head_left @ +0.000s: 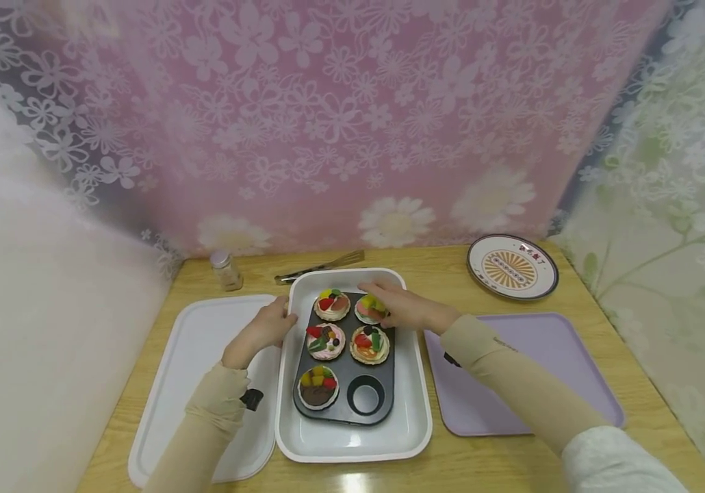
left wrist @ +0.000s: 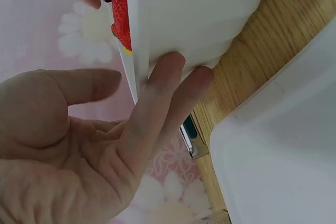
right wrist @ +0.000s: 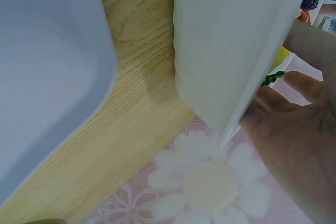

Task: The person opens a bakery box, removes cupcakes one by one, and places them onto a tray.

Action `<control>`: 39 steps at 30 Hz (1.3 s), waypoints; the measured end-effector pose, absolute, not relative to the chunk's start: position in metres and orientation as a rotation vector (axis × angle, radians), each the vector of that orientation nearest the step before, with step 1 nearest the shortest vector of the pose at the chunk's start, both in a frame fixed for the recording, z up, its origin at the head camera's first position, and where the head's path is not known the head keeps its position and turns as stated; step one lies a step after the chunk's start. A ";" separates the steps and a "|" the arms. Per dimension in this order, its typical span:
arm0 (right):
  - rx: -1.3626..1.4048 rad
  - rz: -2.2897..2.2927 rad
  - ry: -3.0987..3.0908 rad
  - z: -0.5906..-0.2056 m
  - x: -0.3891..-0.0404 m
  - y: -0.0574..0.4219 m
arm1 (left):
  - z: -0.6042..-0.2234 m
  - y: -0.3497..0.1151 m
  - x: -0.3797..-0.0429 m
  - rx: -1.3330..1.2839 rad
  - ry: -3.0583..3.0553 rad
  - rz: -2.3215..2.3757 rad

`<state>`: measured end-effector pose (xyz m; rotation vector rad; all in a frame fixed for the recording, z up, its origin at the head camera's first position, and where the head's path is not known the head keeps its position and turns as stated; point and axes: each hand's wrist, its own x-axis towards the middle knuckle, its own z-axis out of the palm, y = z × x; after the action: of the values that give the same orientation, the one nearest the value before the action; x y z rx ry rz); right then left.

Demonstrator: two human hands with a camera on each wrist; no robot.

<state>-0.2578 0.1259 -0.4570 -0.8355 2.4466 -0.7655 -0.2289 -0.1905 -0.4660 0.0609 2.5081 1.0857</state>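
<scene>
A dark muffin pan (head_left: 343, 415) lies inside a deep white tray (head_left: 352, 450). Several fruit-topped tarts sit in its cups, among them a chocolate one (head_left: 317, 396) at front left; the front right cup (head_left: 365, 395) shows its bare inside. My right hand (head_left: 406, 307) reaches over the tray's right rim and grips the back right fruit tart (head_left: 369, 309), partly hiding it. At the left rim, my left hand (head_left: 269, 325) has its fingers (left wrist: 163, 80) extended against the tray's outer wall, thumb held apart from them.
A flat white tray (head_left: 204, 356) lies on the left and a purple tray (head_left: 549, 370) on the right, under my forearm. Behind are a lidded jar (head_left: 226, 271), tongs (head_left: 318, 268) and a patterned plate (head_left: 513, 268). A floral backdrop (head_left: 352, 137) borders the wooden table (head_left: 451, 465).
</scene>
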 end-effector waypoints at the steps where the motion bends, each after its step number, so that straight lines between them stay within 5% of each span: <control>1: -0.829 -0.765 2.441 -0.458 -0.259 0.125 | -0.466 -0.190 -0.229 0.058 2.502 1.093; 39: -0.940 -0.566 2.615 -0.476 -0.275 0.122 | -0.471 -0.184 -0.229 0.008 2.507 1.066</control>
<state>-0.2746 0.1219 -0.4757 -0.9395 2.6146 -0.5660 -0.2293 -0.1845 -0.4705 0.0076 2.5070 1.0663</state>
